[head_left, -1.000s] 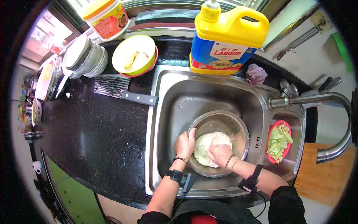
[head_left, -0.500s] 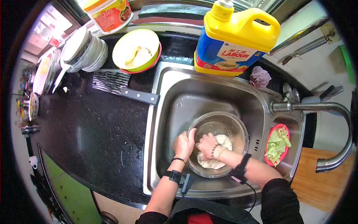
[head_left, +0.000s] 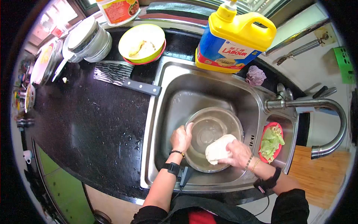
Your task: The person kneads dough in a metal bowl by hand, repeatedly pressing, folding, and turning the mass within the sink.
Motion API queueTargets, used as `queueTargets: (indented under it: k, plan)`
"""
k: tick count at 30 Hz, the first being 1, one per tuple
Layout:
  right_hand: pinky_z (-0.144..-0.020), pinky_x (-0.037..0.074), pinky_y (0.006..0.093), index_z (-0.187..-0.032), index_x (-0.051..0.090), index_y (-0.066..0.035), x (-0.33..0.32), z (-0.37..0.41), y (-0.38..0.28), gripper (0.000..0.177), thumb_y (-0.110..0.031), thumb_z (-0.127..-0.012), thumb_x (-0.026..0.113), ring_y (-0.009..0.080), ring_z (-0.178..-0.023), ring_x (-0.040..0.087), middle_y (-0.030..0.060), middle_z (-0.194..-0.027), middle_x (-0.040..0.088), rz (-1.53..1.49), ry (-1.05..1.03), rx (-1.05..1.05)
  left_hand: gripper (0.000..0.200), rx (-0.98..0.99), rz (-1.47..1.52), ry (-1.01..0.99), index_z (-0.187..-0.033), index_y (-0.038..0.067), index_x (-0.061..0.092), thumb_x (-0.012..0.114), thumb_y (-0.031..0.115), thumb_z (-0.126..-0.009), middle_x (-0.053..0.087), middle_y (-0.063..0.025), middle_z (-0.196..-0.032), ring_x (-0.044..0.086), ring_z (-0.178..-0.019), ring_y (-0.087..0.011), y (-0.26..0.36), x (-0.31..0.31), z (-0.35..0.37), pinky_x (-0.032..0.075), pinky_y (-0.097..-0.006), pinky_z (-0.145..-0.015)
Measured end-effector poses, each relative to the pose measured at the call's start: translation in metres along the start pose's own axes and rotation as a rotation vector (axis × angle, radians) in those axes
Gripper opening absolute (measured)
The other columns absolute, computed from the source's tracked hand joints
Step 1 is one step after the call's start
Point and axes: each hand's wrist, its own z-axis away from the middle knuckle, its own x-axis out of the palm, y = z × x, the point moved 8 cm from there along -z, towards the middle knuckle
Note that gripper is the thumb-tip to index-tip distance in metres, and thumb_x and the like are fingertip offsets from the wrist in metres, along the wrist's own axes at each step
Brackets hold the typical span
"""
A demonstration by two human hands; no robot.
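- While the left hand [head_left: 181, 139] closed over the near-left rim of a steel bowl [head_left: 207, 127], thumb hooked inside, the grip appeared meant to stop the bowl sliding on the sink floor.
- The right hand [head_left: 238, 153] wrapped around a pale lump [head_left: 217, 149], seemingly a leafy vegetable, and held it at the bowl's near-right rim, partly inside. Whether it touched the metal could not be told.
- The bowl sat in the near half of the sink [head_left: 175, 97]. The faucet [head_left: 330, 112] stood turned out past the sink's right edge, its spout clear of the basin.
- A red plate [head_left: 263, 135] of green leaves [head_left: 271, 142] rested in the small side basin at the sink's right edge. It was near the right hand and probably set there to keep the leaves apart from the lump.
- A cleaver [head_left: 118, 75] lay flat on the counter [head_left: 93, 123] at the sink's far-left corner, handle toward the basin and blade well away from both hands.
- A yellow detergent jug [head_left: 235, 35] stood at the sink's far edge, with a crumpled purple cloth [head_left: 256, 75] just beside it toward the far-right corner.
- A green bowl [head_left: 141, 42] and stacked white bowls [head_left: 88, 39] lined the counter's far edge, well apart from the sink.
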Motion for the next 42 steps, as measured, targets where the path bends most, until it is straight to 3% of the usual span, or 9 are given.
queueTargets:
  k: [3,6,8,15,22,33,37,42]
  plan:
    - [-0.067,0.045,0.0414,-0.080,0.049,-0.005,0.014,0.022,0.000,0.045,-0.045,-0.067,0.068,0.0336,-0.079,0.052,0.0158,-0.085,0.049,-0.109,0.018,0.025,0.053,-0.011,0.036,-0.002,-0.076,0.000,0.062,0.044,0.050,-0.084,0.061,-0.0234,-0.075,0.059,-0.074,-0.0390,-0.004,0.003,-0.001,0.046,-0.0458,-0.066]
    - [-0.065,0.045,0.0399,-0.076,0.052,-0.006,0.013,0.022,-0.002,0.039,-0.043,-0.072,0.064,0.0324,-0.077,0.055,0.0143,-0.081,0.054,0.005,0.129,0.012,0.054,-0.023,-0.009,-0.006,-0.076,0.000,0.062,0.043,0.050,-0.084,0.061,-0.0235,-0.075,0.059,-0.075,-0.0392,-0.002,0.000,0.000,0.046,-0.0461,-0.068]
    - [-0.058,0.045,0.0410,-0.075,0.052,-0.006,0.029,0.019,-0.002,0.038,-0.041,-0.071,0.065,0.0322,-0.067,0.058,0.0133,-0.071,0.058,0.082,-0.116,0.148,0.054,-0.019,0.004,-0.007,-0.076,0.000,0.062,0.043,0.050,-0.084,0.061,-0.0236,-0.075,0.059,-0.075,-0.0392,-0.001,-0.001,0.000,0.046,-0.0462,-0.069]
    - [-0.058,0.047,0.0416,-0.073,0.055,-0.004,0.075,0.007,-0.012,0.031,-0.034,-0.073,0.064,0.0320,-0.065,0.061,0.0155,-0.065,0.060,0.084,-0.115,0.074,0.055,-0.034,0.044,-0.010,-0.075,0.000,0.063,0.044,0.051,-0.083,0.061,-0.0239,-0.075,0.059,-0.075,-0.0397,-0.004,0.003,-0.002,0.046,-0.0461,-0.068]
    - [-0.062,0.048,0.0405,-0.075,0.057,-0.004,0.098,-0.028,-0.027,0.030,-0.033,-0.073,0.063,0.0322,-0.066,0.061,0.0160,-0.066,0.061,0.079,-0.128,0.106,0.054,-0.039,0.047,-0.017,-0.077,0.001,0.064,0.044,0.051,-0.083,0.061,-0.0236,-0.076,0.059,-0.075,-0.0396,-0.003,0.002,-0.001,0.046,-0.0470,-0.068]
    - [-0.069,0.049,0.0383,-0.077,0.064,-0.006,0.106,-0.096,-0.045,0.017,-0.021,-0.070,0.062,0.0292,-0.076,0.063,0.0152,-0.077,0.064,0.055,-0.134,0.186,0.055,-0.061,0.062,-0.024,-0.076,0.000,0.062,0.044,0.052,-0.083,0.060,-0.0239,-0.076,0.059,-0.074,-0.0398,-0.005,0.003,-0.003,0.046,-0.0464,-0.067]
    - [-0.072,0.050,0.0377,-0.077,0.067,-0.007,0.105,-0.117,-0.046,0.020,-0.024,-0.070,0.059,0.0289,-0.079,0.063,0.0156,-0.081,0.064,0.091,-0.256,0.240,0.055,-0.046,0.091,0.006,-0.073,-0.001,0.061,0.045,0.051,-0.083,0.060,-0.0244,-0.072,0.059,-0.072,-0.0403,-0.008,0.006,-0.002,0.046,-0.0456,-0.065]
    - [-0.069,0.049,0.0374,-0.075,0.065,-0.007,0.092,-0.104,-0.042,0.020,-0.025,-0.072,0.060,0.0293,-0.076,0.062,0.0150,-0.077,0.063,0.081,-0.251,0.112,0.052,-0.041,0.058,-0.029,-0.074,0.001,0.062,0.046,0.049,-0.083,0.061,-0.0234,-0.073,0.059,-0.073,-0.0400,-0.003,0.002,-0.003,0.046,-0.0470,-0.066]
